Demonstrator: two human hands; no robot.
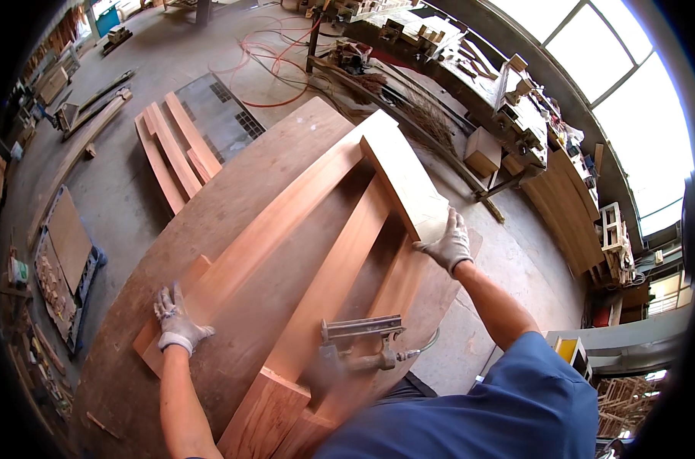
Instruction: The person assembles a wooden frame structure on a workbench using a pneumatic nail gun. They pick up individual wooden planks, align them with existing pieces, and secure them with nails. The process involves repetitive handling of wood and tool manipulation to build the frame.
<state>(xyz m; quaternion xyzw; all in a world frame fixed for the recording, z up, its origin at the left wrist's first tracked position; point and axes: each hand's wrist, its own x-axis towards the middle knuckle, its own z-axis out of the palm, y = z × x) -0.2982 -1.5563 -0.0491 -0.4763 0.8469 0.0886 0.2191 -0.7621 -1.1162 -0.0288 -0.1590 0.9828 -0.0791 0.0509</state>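
A wooden frame of long reddish planks lies on the brown worktable (126, 382). Across its far end sits a pale, wide board (401, 172), standing higher than the rails. My gloved right hand (448, 246) grips the right end of that board, thumb on the near side and fingers at the end. My left hand (178, 321), also gloved, rests with fingers spread on the near end of the left rail (263, 229), above a short crosspiece (152, 336). A metal nail gun (363, 336) with a hose lies over the planks before my body. A thick block (265, 409) covers the middle rail's (332, 283) near end.
Several curved planks (172, 145) lie beyond the table's left edge, beside a grey panel (225, 115). A red hose (275, 69) coils on the floor. Along the right, a cluttered bench (477, 76) stands below windows. A cart (68, 252) is at far left.
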